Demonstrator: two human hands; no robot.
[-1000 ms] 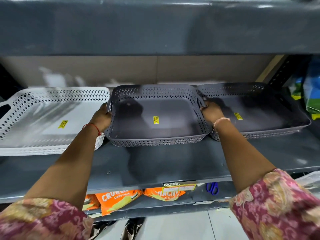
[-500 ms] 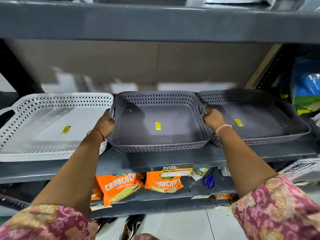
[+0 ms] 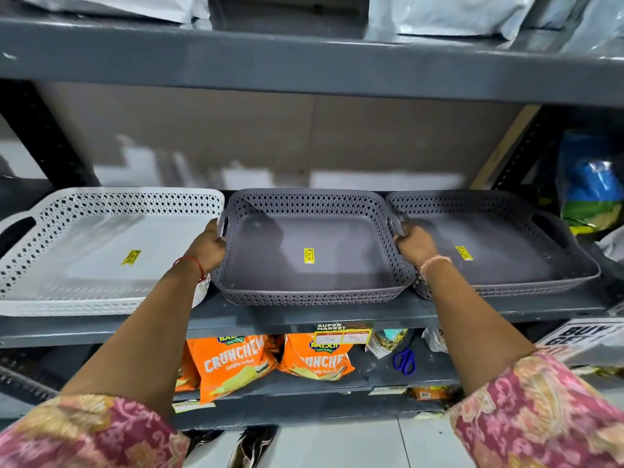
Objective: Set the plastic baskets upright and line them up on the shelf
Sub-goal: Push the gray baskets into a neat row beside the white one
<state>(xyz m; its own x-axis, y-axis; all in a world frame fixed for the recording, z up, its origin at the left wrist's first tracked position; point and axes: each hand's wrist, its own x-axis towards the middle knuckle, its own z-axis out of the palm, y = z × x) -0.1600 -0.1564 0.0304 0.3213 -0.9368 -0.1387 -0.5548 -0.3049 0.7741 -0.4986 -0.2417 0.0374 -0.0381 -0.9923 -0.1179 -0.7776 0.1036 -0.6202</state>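
I have both hands on the middle grey basket (image 3: 312, 251), which sits upright on the grey metal shelf (image 3: 304, 315). My left hand (image 3: 208, 247) is clenched on the handle cut-out at its left end, and my right hand (image 3: 416, 244) is clenched on the handle at its right end; the fingers (image 3: 400, 236) of that hand curl over the rim there. The basket is empty apart from a small yellow sticker (image 3: 309, 255) on its floor.

To its left the white basket (image 3: 98, 251) stands upright too, its wall just beside my left hand, and it holds nothing but a yellow sticker of its own. To the right is the second grey basket (image 3: 499, 248), also upright, its left rim touching or nearly touching the middle one where my right hand grips; I cannot tell which. It also carries only a yellow sticker on the bottom. The three stand in a row along the shelf, front edges roughly level, with the white one reaching a little nearer the shelf lip.

A red thread (image 3: 190, 263) circles my left wrist and a pale band (image 3: 434, 263) my right.

On the shelf below lie orange crisp packets (image 3: 233, 363) and a pair of blue scissors (image 3: 404, 361).
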